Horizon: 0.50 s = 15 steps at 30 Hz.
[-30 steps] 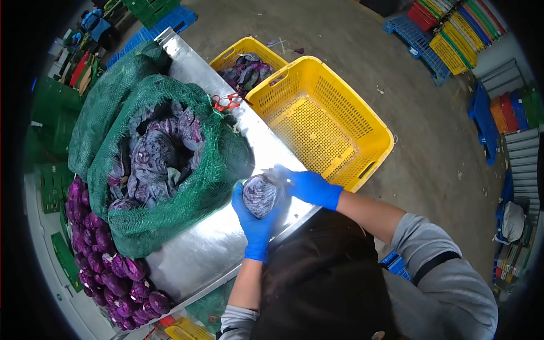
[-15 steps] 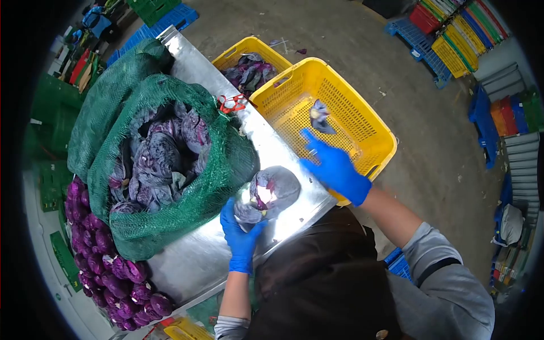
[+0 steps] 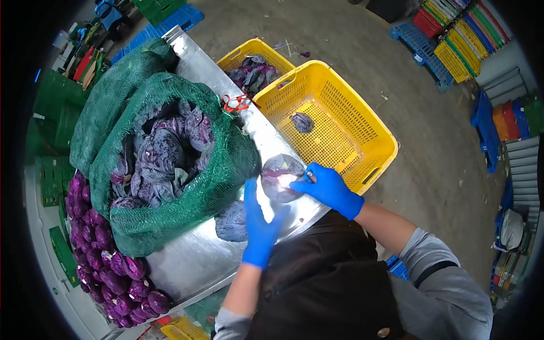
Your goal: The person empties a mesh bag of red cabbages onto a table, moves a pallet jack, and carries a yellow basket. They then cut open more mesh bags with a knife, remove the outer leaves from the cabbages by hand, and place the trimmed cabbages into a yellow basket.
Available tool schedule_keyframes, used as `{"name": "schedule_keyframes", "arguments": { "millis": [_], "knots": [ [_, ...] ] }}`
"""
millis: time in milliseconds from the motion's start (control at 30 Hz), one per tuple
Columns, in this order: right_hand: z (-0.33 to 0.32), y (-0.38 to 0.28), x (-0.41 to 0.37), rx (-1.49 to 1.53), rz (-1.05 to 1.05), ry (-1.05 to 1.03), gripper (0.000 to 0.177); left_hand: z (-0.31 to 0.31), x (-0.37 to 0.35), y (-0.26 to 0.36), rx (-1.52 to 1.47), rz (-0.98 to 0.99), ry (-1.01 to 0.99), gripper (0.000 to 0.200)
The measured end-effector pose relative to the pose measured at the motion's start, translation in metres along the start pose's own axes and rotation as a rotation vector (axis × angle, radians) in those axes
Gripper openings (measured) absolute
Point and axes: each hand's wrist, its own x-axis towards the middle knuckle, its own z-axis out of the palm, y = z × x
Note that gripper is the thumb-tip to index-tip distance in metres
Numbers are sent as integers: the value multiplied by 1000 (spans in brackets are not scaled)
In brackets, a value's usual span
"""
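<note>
A red cabbage (image 3: 279, 177) with a pale, glare-lit patch rests near the right edge of the metal table (image 3: 187, 266). My right hand (image 3: 330, 190), blue-gloved, touches its right side with closed fingers around a small dark object, perhaps a knife handle, too small to make out. Just below and left of this cabbage is my left hand (image 3: 262, 229), blue-gloved, with fingers spread and nothing held. Beside it on the left lies a dark loose leaf or cabbage (image 3: 231, 221). An open green mesh sack (image 3: 238, 164) full of cabbages stands farther left.
A yellow crate (image 3: 371, 133) with one leaf (image 3: 302, 123) inside adjoins the table's right side. Behind it, another yellow crate (image 3: 229, 59) holds leaves. Red-handled scissors (image 3: 235, 103) lie by the sack. Peeled purple cabbages (image 3: 116, 280) line the table's left edge.
The falling leaf now lies in the yellow crate. My right hand has moved down-left to the cabbage. My left hand has shifted right and opened away from the darker piece.
</note>
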Motion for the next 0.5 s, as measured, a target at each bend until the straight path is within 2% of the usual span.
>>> {"name": "schedule_keyframes", "arguments": {
  "millis": [33, 100, 133, 167, 233, 267, 300, 367, 433, 500],
  "knots": [
    [-2, -1, -2, -2, -1, 1, 40, 15, 18, 7, -136, -119, -4, 91],
    [-8, -4, 0, -60, -20, 49, 37, 37, 41, 5, 80, -49, 78, 97],
    [-19, -20, -1, -162, -28, 48, 50, 40, 42, 3, 82, -44, 75, 97],
    [-17, -21, 1, -156, -28, 57, 50, 43, 43, 1, 75, -19, 80, 99],
    [-3, -16, 7, -118, -186, 90, 52, 46, 42, -2, 79, 15, 67, 101],
    [10, -5, 17, -212, -284, 131, 51, 48, 40, -4, 128, 42, 115, 101],
    [9, 9, 28, -206, -275, 143, 51, 49, 38, -6, 176, 68, 162, 101],
    [-7, 15, 53, -261, -58, 1, 47, 48, 35, -5, 124, 17, 179, 101],
    [-31, 19, 56, -313, 16, -17, 45, 42, 33, -1, 12, -54, 190, 100],
    [-38, 18, 51, -373, 94, -57, 43, 41, 31, -13, -34, -15, 210, 98]
  ]
}}
